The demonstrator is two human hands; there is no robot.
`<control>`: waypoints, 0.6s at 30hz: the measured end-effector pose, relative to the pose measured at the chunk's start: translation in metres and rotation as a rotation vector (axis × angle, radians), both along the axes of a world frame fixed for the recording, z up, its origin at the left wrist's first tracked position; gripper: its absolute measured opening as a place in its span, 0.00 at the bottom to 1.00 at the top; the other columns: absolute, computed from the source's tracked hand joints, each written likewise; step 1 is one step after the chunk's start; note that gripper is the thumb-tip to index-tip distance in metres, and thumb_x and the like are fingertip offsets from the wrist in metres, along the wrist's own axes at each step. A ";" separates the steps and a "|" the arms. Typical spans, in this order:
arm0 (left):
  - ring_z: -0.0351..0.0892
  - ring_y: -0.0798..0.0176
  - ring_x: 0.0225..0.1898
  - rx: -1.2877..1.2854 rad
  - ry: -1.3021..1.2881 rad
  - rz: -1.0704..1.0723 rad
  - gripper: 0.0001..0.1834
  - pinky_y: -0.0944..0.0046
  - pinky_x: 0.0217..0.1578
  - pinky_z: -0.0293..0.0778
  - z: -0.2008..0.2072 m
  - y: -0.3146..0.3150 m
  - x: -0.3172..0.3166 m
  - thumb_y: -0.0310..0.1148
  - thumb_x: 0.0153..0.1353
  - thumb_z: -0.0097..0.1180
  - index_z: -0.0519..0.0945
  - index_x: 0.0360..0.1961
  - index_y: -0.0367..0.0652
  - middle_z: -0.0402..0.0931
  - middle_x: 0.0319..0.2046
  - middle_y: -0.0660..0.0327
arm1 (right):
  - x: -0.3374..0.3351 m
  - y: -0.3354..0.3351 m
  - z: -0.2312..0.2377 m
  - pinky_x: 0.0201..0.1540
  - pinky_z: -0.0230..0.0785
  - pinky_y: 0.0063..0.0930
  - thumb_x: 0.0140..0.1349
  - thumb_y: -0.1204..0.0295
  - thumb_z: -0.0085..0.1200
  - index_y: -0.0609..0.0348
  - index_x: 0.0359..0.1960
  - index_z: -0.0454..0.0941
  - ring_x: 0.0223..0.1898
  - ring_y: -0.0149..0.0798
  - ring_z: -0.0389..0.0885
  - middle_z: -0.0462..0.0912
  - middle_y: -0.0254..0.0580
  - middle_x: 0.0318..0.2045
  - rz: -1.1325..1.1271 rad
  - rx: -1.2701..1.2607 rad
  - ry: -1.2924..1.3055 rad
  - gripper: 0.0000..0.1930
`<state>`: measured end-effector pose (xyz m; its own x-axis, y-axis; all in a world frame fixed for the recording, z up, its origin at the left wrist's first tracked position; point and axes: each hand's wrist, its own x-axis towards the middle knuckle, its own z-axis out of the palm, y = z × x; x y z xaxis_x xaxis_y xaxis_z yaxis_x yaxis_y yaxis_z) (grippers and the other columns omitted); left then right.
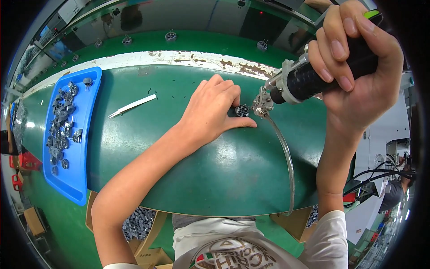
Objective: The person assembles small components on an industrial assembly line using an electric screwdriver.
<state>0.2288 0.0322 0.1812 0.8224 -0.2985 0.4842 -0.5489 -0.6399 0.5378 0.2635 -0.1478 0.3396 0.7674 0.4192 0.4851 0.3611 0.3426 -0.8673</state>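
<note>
The green bench fills most of the view, its near edge curving across the bottom and its far edge marked by a chipped white strip. The widest bare stretch lies in front of the hands, toward the near edge. At the left end lies a long blue tray, its long axis running from near to far, loaded with small grey parts.

The right hand is wrapped in a full fist around a black-handled power driver (a bulky tool, tipped well off vertical). Its long axis slants from upper right down to lower left, and the metal nose points at the small dark part. A clear hose leaves the nose and loops down toward the near edge.

The left hand rests palm down on the bench near its middle, fingers curled, thumb and fingertips pinching the small dark part against the surface just left of the driver's nose. How the part itself is turned is too small to tell.

White tweezers lie alone between tray and left hand, slanting up to the right, well apart from both.
</note>
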 end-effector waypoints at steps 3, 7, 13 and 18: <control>0.71 0.55 0.38 0.048 0.099 0.012 0.28 0.56 0.41 0.68 0.003 -0.001 -0.002 0.51 0.44 0.79 0.75 0.26 0.42 0.76 0.29 0.61 | 0.002 0.004 -0.002 0.17 0.61 0.21 0.68 0.68 0.45 0.60 0.30 0.67 0.10 0.23 0.56 0.71 0.40 0.20 -0.038 -0.002 0.016 0.11; 0.72 0.55 0.38 0.052 0.088 0.014 0.28 0.56 0.41 0.68 0.005 -0.004 0.000 0.51 0.45 0.79 0.76 0.26 0.41 0.76 0.29 0.60 | 0.009 0.009 0.000 0.16 0.61 0.21 0.68 0.68 0.45 0.60 0.28 0.67 0.09 0.23 0.55 0.71 0.40 0.17 -0.093 0.002 0.030 0.11; 0.71 0.53 0.34 0.057 0.065 0.043 0.27 0.56 0.39 0.70 0.005 0.000 -0.002 0.48 0.44 0.80 0.74 0.24 0.39 0.75 0.26 0.58 | 0.009 0.021 0.006 0.14 0.61 0.21 0.66 0.68 0.46 0.60 0.26 0.68 0.09 0.24 0.55 0.71 0.40 0.15 -0.126 0.051 0.027 0.12; 0.75 0.51 0.40 0.105 0.082 0.021 0.23 0.54 0.43 0.73 0.024 0.019 -0.020 0.45 0.47 0.78 0.78 0.29 0.40 0.78 0.31 0.57 | 0.005 -0.017 0.032 0.21 0.60 0.19 0.71 0.66 0.46 0.60 0.35 0.65 0.12 0.20 0.58 0.69 0.36 0.26 0.184 0.136 -0.187 0.11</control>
